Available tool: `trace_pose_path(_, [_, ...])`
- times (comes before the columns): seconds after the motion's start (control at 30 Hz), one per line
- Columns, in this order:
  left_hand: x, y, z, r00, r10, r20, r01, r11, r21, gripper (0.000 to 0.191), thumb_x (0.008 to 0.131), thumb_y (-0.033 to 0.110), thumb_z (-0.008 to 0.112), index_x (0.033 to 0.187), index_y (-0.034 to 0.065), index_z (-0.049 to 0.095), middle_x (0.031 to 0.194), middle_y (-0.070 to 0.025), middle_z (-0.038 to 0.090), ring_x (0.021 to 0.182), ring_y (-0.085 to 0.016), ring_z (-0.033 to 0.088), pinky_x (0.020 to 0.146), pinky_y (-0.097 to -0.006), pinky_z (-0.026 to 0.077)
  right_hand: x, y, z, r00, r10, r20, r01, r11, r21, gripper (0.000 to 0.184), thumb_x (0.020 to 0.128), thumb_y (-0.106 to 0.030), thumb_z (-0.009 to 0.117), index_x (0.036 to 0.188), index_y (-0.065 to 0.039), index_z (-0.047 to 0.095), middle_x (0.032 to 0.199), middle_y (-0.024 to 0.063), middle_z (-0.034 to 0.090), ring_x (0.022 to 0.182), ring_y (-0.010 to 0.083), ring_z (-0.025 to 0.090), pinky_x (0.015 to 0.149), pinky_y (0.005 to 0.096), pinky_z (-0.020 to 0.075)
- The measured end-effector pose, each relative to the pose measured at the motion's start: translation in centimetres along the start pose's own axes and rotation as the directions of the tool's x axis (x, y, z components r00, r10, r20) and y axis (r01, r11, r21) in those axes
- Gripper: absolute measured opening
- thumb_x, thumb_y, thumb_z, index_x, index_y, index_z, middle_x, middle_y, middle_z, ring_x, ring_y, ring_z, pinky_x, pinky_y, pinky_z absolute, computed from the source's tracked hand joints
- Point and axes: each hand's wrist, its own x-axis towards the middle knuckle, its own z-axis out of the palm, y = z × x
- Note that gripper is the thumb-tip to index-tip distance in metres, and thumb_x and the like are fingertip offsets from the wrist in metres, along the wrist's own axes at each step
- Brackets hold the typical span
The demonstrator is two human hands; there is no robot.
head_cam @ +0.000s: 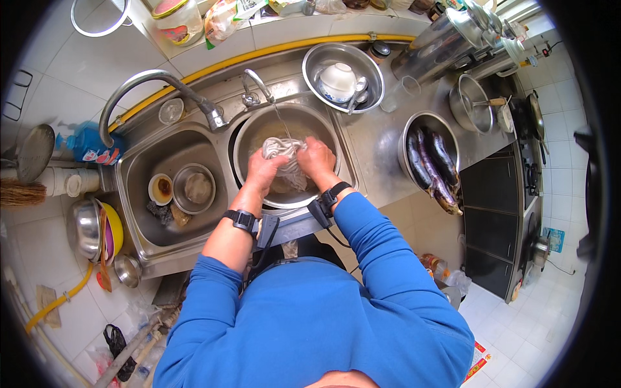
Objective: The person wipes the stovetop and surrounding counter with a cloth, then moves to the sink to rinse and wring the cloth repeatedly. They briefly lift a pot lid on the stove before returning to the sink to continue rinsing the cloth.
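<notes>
Both my hands grip a wet, pale striped cloth [284, 154], bunched up between them. My left hand [263, 169] has its left side, and my right hand [316, 157] has its right side. The cloth is over a large steel basin [242, 131] standing in the right sink, its lower end hanging towards the cloudy water [264, 132]. A thin stream runs from the small metal tap [262, 87] onto or just behind the cloth. Parts of the cloth are hidden by my fingers.
The left sink [145, 228] holds a steel bowl [212, 189], a small white bowl [154, 194] and scrubbers. A large curved faucet [160, 75] arches over it. On the right counter sit a basin of dishes [310, 63] and a bowl of eggplants [423, 150].
</notes>
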Motion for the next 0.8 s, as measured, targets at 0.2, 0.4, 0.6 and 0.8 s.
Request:
trace_pose_path(0.2, [-1.5, 0.0, -0.4, 0.941, 0.273, -0.199, 0.02, 0.543, 0.84, 0.056, 0.063, 0.027, 0.085, 0.108, -0.0008, 0.067, 0.12, -0.0246, 0.061, 0.111, -0.031, 0.06, 0.094, -0.0382, 0.049, 1.0, 1.7, 1.2, 0.978, -0.196, -0.077, 0.183, 0.971, -0.155, 0.034, 0.077, -0.016, 0.066, 0.11, -0.009, 0.068, 0.132, 0.0228, 0.054, 0.115, 0.0422, 0.056, 0.089, 0.0495, 0.053])
trace_pose_path(0.4, [-1.2, -2.0, 1.5, 0.896, -0.315, -0.314, 0.299, 0.949, -0.099, 0.059, 0.094, 0.05, 0.056, 0.127, 0.0008, 0.057, 0.122, -0.0122, 0.064, 0.112, -0.031, 0.061, 0.097, -0.0476, 0.048, 1.7, 1.2, 3.8, 0.993, -0.084, 0.078, 0.039, 0.885, 0.464, 0.057, 0.074, -0.013, 0.067, 0.13, -0.002, 0.06, 0.106, 0.0247, 0.069, 0.103, 0.038, 0.067, 0.091, 0.0395, 0.0515])
trace_pose_path(0.6, [3.2, -4.5, -0.9, 0.929, -0.37, -0.016, 0.288, 0.75, -0.596, 0.057, 0.097, 0.053, 0.05, 0.125, 0.0042, 0.061, 0.117, -0.0118, 0.067, 0.104, -0.026, 0.064, 0.091, -0.0418, 0.05, -2.5, -0.5, 5.2, 0.944, -0.217, 0.25, -0.08, 0.582, 0.809, 0.042, 0.078, -0.012, 0.063, 0.118, 0.0, 0.067, 0.099, 0.0094, 0.071, 0.089, 0.0184, 0.065, 0.081, 0.0327, 0.0519])
trace_pose_path(0.8, [2.4, -4.2, 1.3, 0.954, -0.132, -0.27, 0.119, 0.991, -0.065, 0.044, 0.097, 0.037, 0.06, 0.117, -0.003, 0.064, 0.107, -0.0106, 0.069, 0.092, -0.019, 0.064, 0.081, -0.034, 0.051, -1.3, -1.5, 3.9, 0.998, -0.069, 0.009, 0.058, 0.893, 0.446, 0.038, 0.092, -0.038, 0.057, 0.102, -0.003, 0.067, 0.1, 0.0263, 0.069, 0.095, 0.0486, 0.063, 0.081, 0.0522, 0.051])
